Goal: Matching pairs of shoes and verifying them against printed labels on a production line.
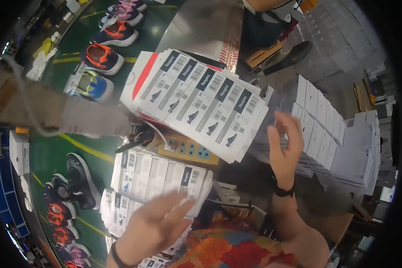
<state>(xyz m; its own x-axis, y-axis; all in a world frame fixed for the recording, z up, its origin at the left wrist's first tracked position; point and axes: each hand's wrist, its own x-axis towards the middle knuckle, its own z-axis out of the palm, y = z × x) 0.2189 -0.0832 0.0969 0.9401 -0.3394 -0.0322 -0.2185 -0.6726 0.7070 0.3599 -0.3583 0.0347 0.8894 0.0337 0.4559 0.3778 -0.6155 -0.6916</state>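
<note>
A stack of white label sheets (196,107), printed with barcodes and small shoe pictures, lies tilted in front of me. My right hand (286,147) is raised just off its right edge, thumb and fingers apart with nothing between them. Nearer me are further stacks of label sheets (154,174). My left hand (158,223), somewhat blurred, reaches over them with fingers stretched out; whether it touches the paper I cannot tell. Between the stacks shows a yellow power strip (190,149) with a white plug in it.
Left, a green conveyor belt (91,165) carries shoes (105,58) in two groups. A worn beige post (62,107) crosses it toward the sheets. White boxes (319,120) are stacked at the right. Another person (265,27) is at the far edge, near a dark chair part (290,58).
</note>
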